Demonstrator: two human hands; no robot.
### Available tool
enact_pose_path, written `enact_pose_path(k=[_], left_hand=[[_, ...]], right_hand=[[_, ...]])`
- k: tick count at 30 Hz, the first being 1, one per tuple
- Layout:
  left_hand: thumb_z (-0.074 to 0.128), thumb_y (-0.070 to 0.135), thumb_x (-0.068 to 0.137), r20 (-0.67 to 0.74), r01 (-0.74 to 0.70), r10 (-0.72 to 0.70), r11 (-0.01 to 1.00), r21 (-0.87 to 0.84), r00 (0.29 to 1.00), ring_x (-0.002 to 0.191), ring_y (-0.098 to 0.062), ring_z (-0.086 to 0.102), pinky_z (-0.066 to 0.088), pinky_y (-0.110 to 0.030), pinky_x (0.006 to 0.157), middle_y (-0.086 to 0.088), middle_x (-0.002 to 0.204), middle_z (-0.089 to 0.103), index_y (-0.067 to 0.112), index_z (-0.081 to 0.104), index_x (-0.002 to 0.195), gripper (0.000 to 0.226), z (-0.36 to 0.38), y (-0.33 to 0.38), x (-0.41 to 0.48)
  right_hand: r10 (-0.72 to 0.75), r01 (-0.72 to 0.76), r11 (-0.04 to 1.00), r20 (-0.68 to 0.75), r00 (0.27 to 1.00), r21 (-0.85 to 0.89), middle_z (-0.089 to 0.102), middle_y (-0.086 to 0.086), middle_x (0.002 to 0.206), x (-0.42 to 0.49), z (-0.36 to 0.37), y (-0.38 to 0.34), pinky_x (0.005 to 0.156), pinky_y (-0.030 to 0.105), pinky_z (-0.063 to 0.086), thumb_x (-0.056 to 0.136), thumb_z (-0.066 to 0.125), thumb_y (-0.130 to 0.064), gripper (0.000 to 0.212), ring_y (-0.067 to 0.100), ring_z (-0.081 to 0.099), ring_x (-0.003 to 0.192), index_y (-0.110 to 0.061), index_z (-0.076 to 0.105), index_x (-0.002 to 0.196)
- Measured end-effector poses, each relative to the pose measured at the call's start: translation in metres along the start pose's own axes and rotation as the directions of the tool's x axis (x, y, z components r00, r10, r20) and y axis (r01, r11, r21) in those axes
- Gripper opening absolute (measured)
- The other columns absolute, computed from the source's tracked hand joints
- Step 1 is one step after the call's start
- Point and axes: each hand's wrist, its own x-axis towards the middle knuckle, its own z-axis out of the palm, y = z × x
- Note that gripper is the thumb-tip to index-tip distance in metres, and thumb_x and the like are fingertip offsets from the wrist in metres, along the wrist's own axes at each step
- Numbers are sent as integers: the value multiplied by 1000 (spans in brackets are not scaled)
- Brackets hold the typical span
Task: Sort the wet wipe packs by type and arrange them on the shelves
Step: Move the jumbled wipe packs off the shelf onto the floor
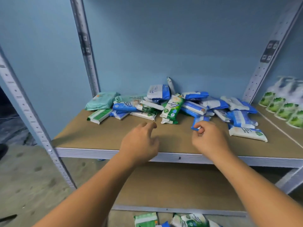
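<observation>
Heap of wet wipe packs (172,105) lay unsorted at far middle of shelf (98,136), blue, green and teal mixed; we judged sorting hardly begun. Our right hand (208,138) pinched near seal edge of blue pack (200,119) at heap's near side, probably to draw it free. Our left hand (139,141) hovered over bare board, fingers loosely curled, holding nothing. Few green packs (188,220) lay on level below.

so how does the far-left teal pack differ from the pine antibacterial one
The teal pack is mostly plain mint; the pine antibacterial pack is white and green with bold lettering. The teal pack looks broader; the pine antibacterial pack, narrower, leans on other packs. Both sit on the same shelf.
</observation>
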Motion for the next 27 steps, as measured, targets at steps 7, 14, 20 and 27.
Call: enact_pose_path(k=[7, 14, 20, 27], left_hand=[[52, 43, 89, -38, -18, 18, 1000, -7, 999, 121, -27, 48, 49, -43, 94, -3, 131, 51, 28, 43, 144, 57, 46, 9, 71], [50, 58, 92, 65, 81, -83, 996, 37, 994, 147, -31, 14, 29, -49, 114, -2, 165, 7, 45, 11, 156, 76, 84, 29, 111], [58, 57, 89, -148, 124, -116, 991, 46, 982, 126, -30, 44, 40, -46, 100, -3, 144, 44, 29, 49, 132, 52, 100, 32, 122], [74, 37, 73, -128, 203, -212, 976, -79, 969, 107, -33, 54, 46, -43, 90, -11, 116, 54, 10, 47, 124, 64, 88, 39, 120]], right_hand=[[111, -95, 959, 45, 993, -265, 55, 5, 129, 58, 20, 41, 104, 43, 41, 85, 60, -44, 49, 33, 46, 123, -27, 62, 131], [146, -77, 915, 147, 978, -396, 38, -1, 145, 74, 31, 52, 104, 52, 29, 93, 37, -68, 49, 32, 25, 133, -43, 49, 132], [138, -108, 905, 44, 990, -411, 50, 2, 128, 78, 24, 59, 100, 52, 41, 84, 58, -64, 46, 31, 45, 125, -26, 58, 110], [232, -184, 908, 85, 969, -375, 55, 5, 120, 65, 4, 66, 90, 39, 50, 74, 69, -65, 57, 27, 56, 112, -20, 59, 108]])
